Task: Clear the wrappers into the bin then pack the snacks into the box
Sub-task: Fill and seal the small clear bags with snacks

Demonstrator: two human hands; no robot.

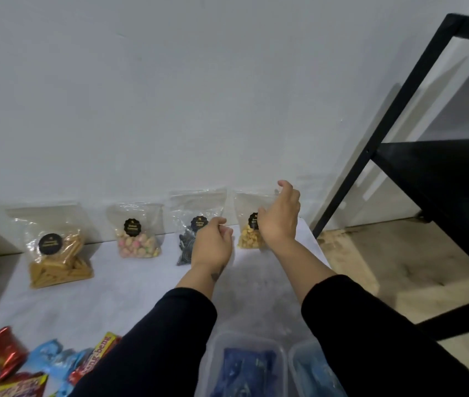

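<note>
four snack bags [138,233] stand unpacked against the wall; wrappers [55,359] remain on the table. left hand [213,243] loosely curled, holding nothing visible. right hand [280,216] spread at the rightmost bag [249,239], grip unconfirmed.

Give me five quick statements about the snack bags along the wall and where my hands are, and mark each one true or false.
1. Four clear snack bags stand in a row against the wall. True.
2. The bag of long tan sticks is at the right end of the row. False: it is at the left end; the bag of yellow pieces is at the right end.
3. The right hand is at the bag of yellow pieces. True.
4. The left hand is resting on the bag of pink and pale sweets. False: it is in front of the bag of dark snacks.
5. Both clear plastic tubs at the near edge are empty. False: blue items lie inside them.
</note>
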